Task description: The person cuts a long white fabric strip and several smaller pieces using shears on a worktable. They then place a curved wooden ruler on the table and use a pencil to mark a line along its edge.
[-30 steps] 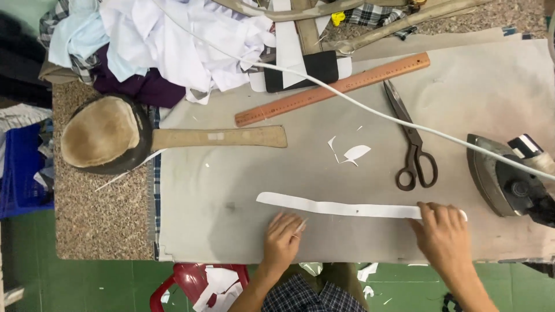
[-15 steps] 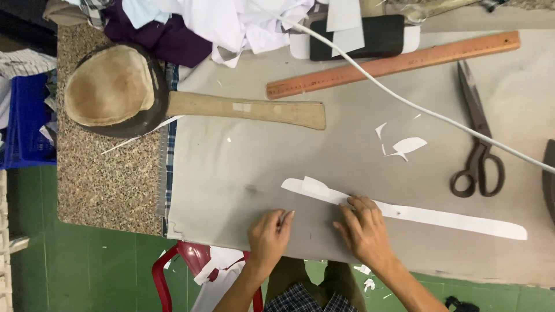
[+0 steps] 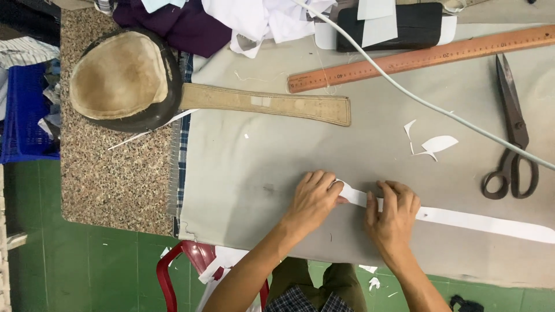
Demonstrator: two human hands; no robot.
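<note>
Moved since half a second back: both hands now bunched together at the left end of the white fabric strip point(image 3: 462, 219), where before the left hand lay flat on the cloth apart from it; left end of the strip now lifted and curled between the fingers instead of lying folded on the surface

Left hand point(image 3: 312, 202) bent over the strip's left tip, fingers half curled, fingertips and thumb pinching the raised end

Right hand point(image 3: 393, 216) just beside it, nearly touching, fingers pressed down on the strip and thumb tucked at its near side, holding it flat against the cloth

Rest of the strip running from under the right hand away to the right, lying flat near the front edge of the grey ironing cloth point(image 3: 254, 173), reaching the right border of the view

Dark tailor's scissors point(image 3: 511, 138) near the right edge of the cloth, well apart from the hands, blades pointing toward the far edge

Small white offcuts point(image 3: 436, 144) between the scissors and the hands

Wooden ruler point(image 3: 428, 58) slanted along the far side, white cable point(image 3: 404, 92) crossing over it

Long padded sleeve board point(image 3: 266, 103) left of centre, its round padded head point(image 3: 118, 75) resting on the speckled stone counter point(image 3: 115, 179) past the left edge of the cloth

Heap of white and purple garments point(image 3: 243, 17) at the far left corner
</note>
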